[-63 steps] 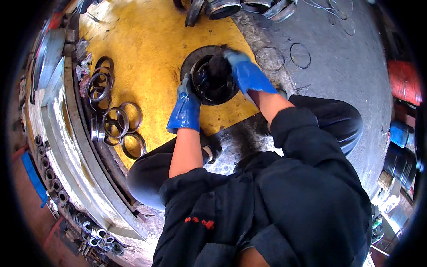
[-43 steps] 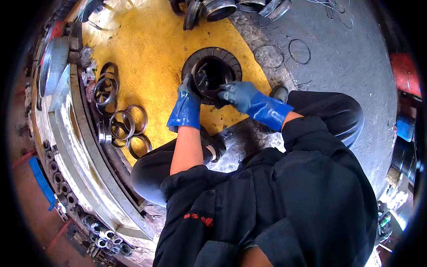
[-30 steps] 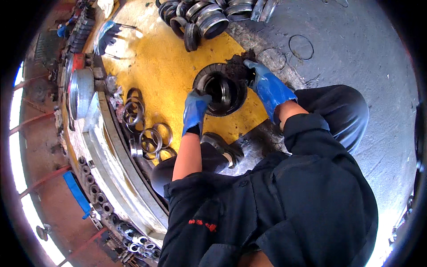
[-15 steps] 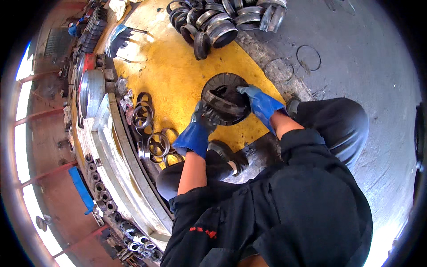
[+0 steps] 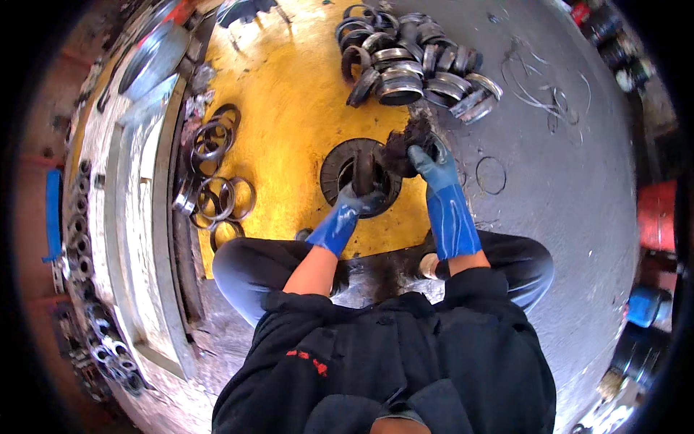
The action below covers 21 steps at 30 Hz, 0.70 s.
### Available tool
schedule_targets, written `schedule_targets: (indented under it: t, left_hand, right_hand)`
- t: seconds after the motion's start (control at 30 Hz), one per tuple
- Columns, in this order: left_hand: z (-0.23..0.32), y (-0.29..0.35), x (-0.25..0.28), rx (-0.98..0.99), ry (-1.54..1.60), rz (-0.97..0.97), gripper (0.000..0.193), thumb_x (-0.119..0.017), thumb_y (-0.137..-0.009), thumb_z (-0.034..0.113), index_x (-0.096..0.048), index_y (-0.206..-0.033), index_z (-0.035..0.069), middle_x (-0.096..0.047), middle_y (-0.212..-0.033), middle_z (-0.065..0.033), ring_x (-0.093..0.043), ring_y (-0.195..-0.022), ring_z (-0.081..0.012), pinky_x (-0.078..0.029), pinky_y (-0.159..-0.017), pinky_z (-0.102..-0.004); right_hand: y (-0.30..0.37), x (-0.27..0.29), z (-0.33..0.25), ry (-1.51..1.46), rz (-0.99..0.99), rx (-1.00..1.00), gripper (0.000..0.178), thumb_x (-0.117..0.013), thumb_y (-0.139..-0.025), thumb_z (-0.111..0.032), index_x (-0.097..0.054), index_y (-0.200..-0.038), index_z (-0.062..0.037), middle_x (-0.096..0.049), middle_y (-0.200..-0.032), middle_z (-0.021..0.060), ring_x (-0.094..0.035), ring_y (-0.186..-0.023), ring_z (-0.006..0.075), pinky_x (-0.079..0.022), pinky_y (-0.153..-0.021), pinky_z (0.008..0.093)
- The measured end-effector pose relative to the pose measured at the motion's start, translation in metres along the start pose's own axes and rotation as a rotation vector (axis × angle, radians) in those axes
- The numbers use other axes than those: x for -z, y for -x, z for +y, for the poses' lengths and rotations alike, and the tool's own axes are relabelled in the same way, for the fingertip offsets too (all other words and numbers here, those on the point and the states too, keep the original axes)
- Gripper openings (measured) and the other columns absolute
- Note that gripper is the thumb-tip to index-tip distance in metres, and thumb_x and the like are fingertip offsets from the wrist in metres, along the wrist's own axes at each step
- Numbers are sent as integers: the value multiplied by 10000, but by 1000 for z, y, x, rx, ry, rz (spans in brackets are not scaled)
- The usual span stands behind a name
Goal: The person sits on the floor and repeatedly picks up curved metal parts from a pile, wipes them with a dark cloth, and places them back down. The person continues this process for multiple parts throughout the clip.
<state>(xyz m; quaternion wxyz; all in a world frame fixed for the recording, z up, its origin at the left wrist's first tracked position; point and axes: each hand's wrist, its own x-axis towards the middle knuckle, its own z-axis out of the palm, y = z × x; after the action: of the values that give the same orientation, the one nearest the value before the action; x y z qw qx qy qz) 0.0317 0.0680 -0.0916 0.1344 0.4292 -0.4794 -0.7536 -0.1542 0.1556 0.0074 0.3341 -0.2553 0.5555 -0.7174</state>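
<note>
Dark ring (image 5: pixel 363 170) now edge-on above round black tray (image 5: pixel 332 173), dark rag (image 5: pixel 403 148) beside it

Change over the last half second: ring lay slanted across the tray with its side showing and the left hand's fingers spread beside it; now it's turned up, roughly upright, narrow side to the camera, over the tray's middle. Left hand (image 5: pixel 358 199), blue glove, at the tray's near side: fingers and thumb closed round the ring's lower part. Right hand (image 5: pixel 436 170), blue glove, just right of the tray: fingers curled on the bunched rag, partly hidden by it. Rag sits at the tray's far right edge, near the ring; can't tell if they touch.

Judgement: ring has been re-gripped to a new angle, so handling with the rag looks mid-way rather than finished. Ring is not yet set down, both hands are occupied.

Around the tray: ring pile (image 5: pixel 401 87) beyond it, fuller in view now since the camera has shifted; loose rings (image 5: pixel 217 195) to its left, apart; thin hoop (image 5: pixel 491 176) to its right on grey floor (image 5: pixel 571 210). Ring's inner face: too dark to read.
</note>
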Motion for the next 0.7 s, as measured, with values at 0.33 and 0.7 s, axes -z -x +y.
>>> schedule_targets:
  t: [0.33, 0.7]
  left_hand:
    - [-47, 12, 6, -80, 150, -258, 562, -747, -795, 286, -534, -1272, 77, -548, -1260, -116, -532, -1137, -202, -435, -977, -360]
    - [-22, -15, -4, -69, 136, -222, 522, -697, -821, 278, -536, -1271, 66, -547, -1258, -137, -532, -1141, -223, -433, -979, -379]
  right_hand:
    - [42, -91, 70, 895, -309, 444, 739, -774, -708, -330, -506, -1330, -33, -554, -1320, 151, -525, -1217, 314, -398, -1055, 408]
    - [-70, -71, 99, 312, -475, -481, 343, -591, -888, -221, -625, -1131, 19, -641, -1084, 150, -590, -992, 252, -469, -860, 354]
